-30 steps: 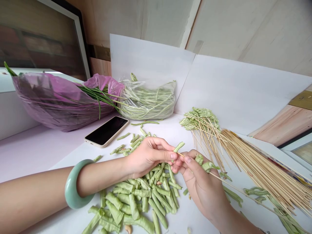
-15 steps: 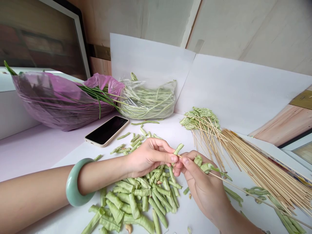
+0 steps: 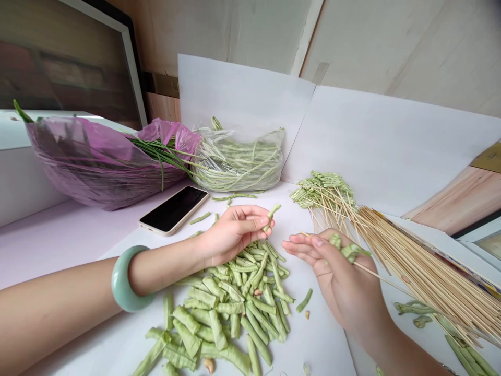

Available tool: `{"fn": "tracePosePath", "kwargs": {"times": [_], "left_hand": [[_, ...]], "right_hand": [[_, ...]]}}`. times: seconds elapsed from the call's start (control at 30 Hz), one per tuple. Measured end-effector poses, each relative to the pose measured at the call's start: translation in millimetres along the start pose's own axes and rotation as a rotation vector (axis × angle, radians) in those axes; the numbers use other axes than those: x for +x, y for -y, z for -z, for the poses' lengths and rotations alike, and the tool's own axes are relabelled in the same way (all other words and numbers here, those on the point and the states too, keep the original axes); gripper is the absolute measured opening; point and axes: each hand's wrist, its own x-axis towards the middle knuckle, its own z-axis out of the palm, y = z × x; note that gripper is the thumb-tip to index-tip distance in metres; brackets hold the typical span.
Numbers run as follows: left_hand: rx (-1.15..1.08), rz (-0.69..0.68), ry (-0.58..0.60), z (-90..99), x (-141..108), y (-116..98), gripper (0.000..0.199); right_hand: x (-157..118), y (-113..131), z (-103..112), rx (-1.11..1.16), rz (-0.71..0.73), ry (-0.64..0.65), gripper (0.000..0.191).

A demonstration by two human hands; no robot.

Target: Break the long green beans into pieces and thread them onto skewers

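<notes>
Above the counter (image 3: 105, 222), left hand (image 3: 238, 230) pinches bean (image 3: 271, 216); right hand (image 3: 336, 271) holds skewer (image 3: 378, 275) near its tip, apparently for control.

Left of centre I see a phone (image 3: 174, 210), at mid-left a purple bag (image 3: 88, 172), upper left a dark-framed pane (image 3: 74, 68).

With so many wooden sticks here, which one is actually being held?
The wooden stick in the right hand, with green bean pieces on it; the others rest unheld, in the bundle of bare sticks or the bean-topped pile.
</notes>
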Motion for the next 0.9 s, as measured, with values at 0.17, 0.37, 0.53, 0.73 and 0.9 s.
{"fn": "tracePosePath", "kwargs": {"times": [0.17, 0.37, 0.53, 0.73, 0.9], "left_hand": [[0.008, 0.0, 0.015, 1.8, 1, -3, 0.011], [0.031, 0.03, 0.074, -1.0, -3, 2, 0.013], [0.011, 0.056, 0.086, -2.6, -4, 6, 0.012], [-0.005, 0.067, 0.091, -1.7, -3, 8, 0.013], [-0.002, 0.052, 0.09, -1.3, -3, 8, 0.016]], "right_hand": [[-1, 1, 0, -0.112, 0.05, 0.03, 0.017], [-7, 2, -2, -0.277, 0.123, 0.078, 0.013], [-10, 9, -4, -0.519, 0.237, 0.087, 0.014], [-11, 11, -6, -0.574, 0.267, 0.097, 0.012], [-11, 11, -5, -0.578, 0.287, 0.116, 0.013]]}}
